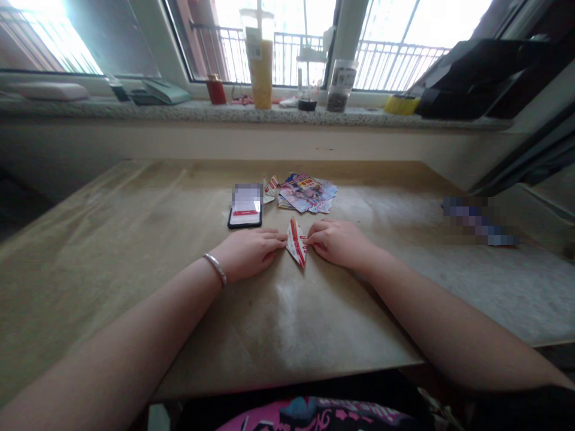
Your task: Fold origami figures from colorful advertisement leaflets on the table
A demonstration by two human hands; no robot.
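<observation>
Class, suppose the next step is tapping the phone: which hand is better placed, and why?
Probably the left hand: it lies just in front of the phone, while the right hand is farther off, on the folded paper's other side.

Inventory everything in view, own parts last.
Flat tabletop: 1, beige, foreground
Diamond-shaped folded paper: 1, white/red, centre
Rectangular phone: 1, black, left of centre
Small folded paper: at least 1, white/red, beside phone
Printed paper pile: 1, multicoloured, beyond centre
Flat pixelated item: 1, bluish, table right
Glass windows: several, pale frames, back
Barred railing: count unclear, dark, outside
Speckled stone sill: 1, grey, under windows
Small container: 1, red, sill
Tall cylinder: 1, yellow, sill
Clear containers: 2, dark bottoms, sill
Low item: 1, yellow, sill
Bulky item: 1, black, sill
Other sill items: several, mostly pale, left
Printed top: 1, black/pink, bottom
Bracelet: 1, silver, left wrist
Left hand, right hand: 1 each, bare, flanking diamond-shaped paper
</observation>
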